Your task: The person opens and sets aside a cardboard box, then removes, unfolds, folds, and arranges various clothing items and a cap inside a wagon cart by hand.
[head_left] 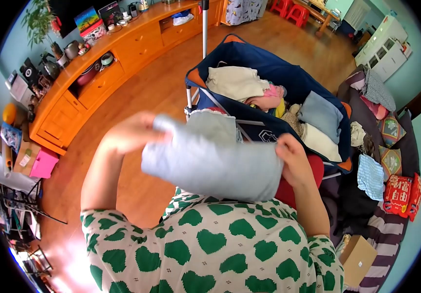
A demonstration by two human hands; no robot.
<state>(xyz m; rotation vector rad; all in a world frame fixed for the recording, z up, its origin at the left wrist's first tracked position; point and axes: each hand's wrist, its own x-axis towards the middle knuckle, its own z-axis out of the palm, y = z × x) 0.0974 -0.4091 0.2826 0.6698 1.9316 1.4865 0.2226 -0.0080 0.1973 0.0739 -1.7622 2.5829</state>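
A folded light-blue garment (213, 163), blurred by motion, is stretched between my two hands in front of my chest. My left hand (135, 134), also smeared, pinches its upper left corner. At the opposite end, the fingers of my right hand (293, 158) close on the edge. The garment's exact kind cannot be made out. Just behind it lies a grey-blue piece of clothing (213, 126), partly covered. Beyond stands a navy folding wagon (288, 73) holding a cream garment (237, 83), a pink piece (271, 95) and a folded blue garment (320, 115).
To the right, a sofa (386, 234) carries cushions, a checked cloth (370, 177), a red bag (398, 195) and a cardboard box (359, 259). A long wooden cabinet (135, 46) curves along the left. Red stools (298, 14) stand at the back.
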